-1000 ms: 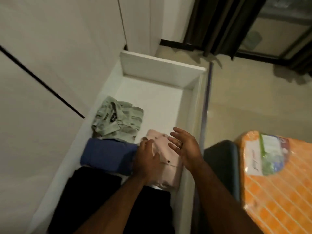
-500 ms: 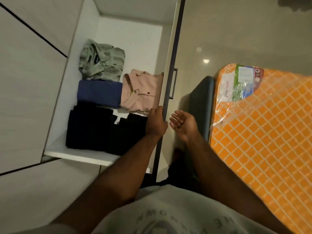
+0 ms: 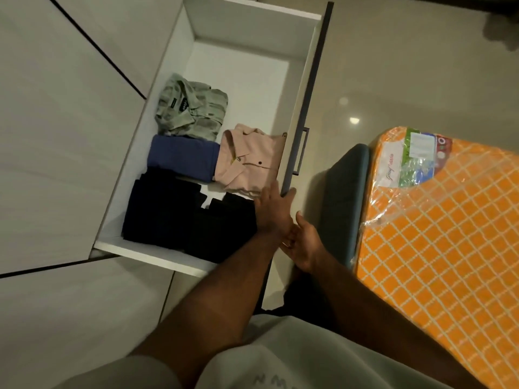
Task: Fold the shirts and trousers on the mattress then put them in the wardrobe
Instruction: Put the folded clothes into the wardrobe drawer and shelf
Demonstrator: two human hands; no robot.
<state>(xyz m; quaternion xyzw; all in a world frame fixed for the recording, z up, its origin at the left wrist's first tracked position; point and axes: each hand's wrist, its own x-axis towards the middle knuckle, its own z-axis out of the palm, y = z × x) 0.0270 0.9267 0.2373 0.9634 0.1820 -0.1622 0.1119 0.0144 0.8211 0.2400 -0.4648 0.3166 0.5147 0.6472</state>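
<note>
The folded pink button shirt (image 3: 250, 161) lies in the open white wardrobe drawer (image 3: 241, 80), whose front edge the left hand (image 3: 273, 211) grips, while the right hand (image 3: 304, 242) is open just beside it.

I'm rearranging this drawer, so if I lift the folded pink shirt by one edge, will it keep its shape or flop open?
Probably floppy: the pink shirt is soft cloth, loose layers showing at its near edge. Likely light. Pressed against the drawer front, it may drag, so support it underneath.
</note>
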